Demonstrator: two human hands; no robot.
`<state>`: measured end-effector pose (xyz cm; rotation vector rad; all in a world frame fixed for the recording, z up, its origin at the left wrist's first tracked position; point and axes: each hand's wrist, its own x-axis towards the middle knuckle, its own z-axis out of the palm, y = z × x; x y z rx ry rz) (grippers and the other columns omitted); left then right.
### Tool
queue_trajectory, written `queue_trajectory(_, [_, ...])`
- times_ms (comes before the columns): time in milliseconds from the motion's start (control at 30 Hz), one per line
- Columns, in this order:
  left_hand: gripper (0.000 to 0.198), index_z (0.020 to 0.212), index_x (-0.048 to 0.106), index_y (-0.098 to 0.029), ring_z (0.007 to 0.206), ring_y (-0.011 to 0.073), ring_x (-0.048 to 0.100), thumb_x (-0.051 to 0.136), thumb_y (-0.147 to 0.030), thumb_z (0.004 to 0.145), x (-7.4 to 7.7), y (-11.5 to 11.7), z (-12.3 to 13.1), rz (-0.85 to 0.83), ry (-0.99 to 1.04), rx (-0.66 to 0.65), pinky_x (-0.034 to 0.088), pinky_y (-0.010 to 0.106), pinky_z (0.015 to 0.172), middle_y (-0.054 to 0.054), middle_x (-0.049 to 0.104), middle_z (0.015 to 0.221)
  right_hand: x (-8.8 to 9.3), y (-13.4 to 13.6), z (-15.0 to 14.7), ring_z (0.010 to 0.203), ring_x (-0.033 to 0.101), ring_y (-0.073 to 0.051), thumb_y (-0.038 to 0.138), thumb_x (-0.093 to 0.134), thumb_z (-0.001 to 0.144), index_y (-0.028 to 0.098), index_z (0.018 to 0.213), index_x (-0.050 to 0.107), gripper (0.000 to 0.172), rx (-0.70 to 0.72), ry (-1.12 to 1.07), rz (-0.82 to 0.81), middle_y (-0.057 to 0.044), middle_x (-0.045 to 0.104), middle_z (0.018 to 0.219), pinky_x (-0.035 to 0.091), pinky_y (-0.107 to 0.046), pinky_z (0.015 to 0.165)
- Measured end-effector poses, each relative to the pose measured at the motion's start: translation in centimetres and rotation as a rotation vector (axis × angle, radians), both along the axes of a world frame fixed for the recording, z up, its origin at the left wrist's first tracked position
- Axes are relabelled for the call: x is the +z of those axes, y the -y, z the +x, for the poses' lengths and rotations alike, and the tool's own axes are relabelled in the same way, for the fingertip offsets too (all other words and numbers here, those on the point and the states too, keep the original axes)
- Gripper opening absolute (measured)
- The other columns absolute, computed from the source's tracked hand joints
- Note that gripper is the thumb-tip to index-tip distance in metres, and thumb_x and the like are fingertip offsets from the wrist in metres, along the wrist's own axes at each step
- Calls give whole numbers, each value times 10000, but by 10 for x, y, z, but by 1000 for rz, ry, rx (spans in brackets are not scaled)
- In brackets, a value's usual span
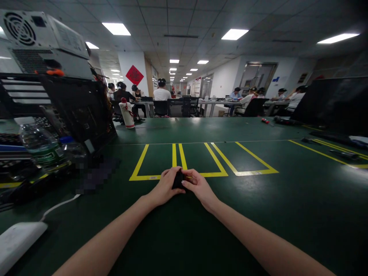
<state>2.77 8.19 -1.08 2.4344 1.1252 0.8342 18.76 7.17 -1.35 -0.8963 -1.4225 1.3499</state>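
Both my hands meet over the green table mat [258, 199], just at the near edge of yellow taped boxes [178, 161]. My left hand [165, 188] and my right hand [198, 186] are closed together around a small black object [178, 179]. Its shape is mostly hidden by my fingers, and I cannot make out what it is. A thin yellowish piece shows beside it at the right fingertips.
At the left stand a black open computer case [77, 107] with a grey power supply [37, 38] on top, a plastic water bottle [40, 143] and a white device with a cable [17, 239]. A white bottle [127, 113] stands further back. Several people sit at far desks.
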Motion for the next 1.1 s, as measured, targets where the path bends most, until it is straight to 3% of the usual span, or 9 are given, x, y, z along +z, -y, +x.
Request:
queue_trajectory(267, [633,1194,262,-246,1114,223,363,628,-269,678,-6,-2,-6,33,18,8,252,414,960,47,403,1211,4,1,-1,1019,475,-181,229,570,699,222,987,519,293,76,17,-114,-29,538,1020,360,-365,897])
queue_trajectory(467, [636,1193,258,-240,1099,220,373,630,-267,678,-6,-2,-6,54,26,-2,261,404,954,51,410,1200,2,-2,-7,937,501,-171,354,532,728,222,900,522,217,-20,76,-27,-23,548,939,385,-352,842])
queue_trajectory(700, [613,1184,264,-251,1085,228,382,618,-230,684,-4,5,-4,59,30,35,295,410,927,42,415,1185,-2,-7,-2,928,501,-181,354,479,759,232,1032,489,299,36,224,42,-38,520,1007,410,-376,811])
queue_trajectory(900, [619,1171,270,-250,1073,227,392,632,-236,669,-5,5,-2,59,41,47,300,415,924,38,422,1166,2,-2,1,989,490,-171,241,551,718,244,980,470,274,164,112,83,-12,495,1018,408,-346,840])
queue_trajectory(1100, [608,1177,264,-253,1095,232,375,615,-237,682,-4,5,-3,57,37,35,291,420,931,42,404,1182,2,-1,-1,959,502,-162,288,512,750,232,913,493,174,75,117,87,-15,509,978,401,-354,847])
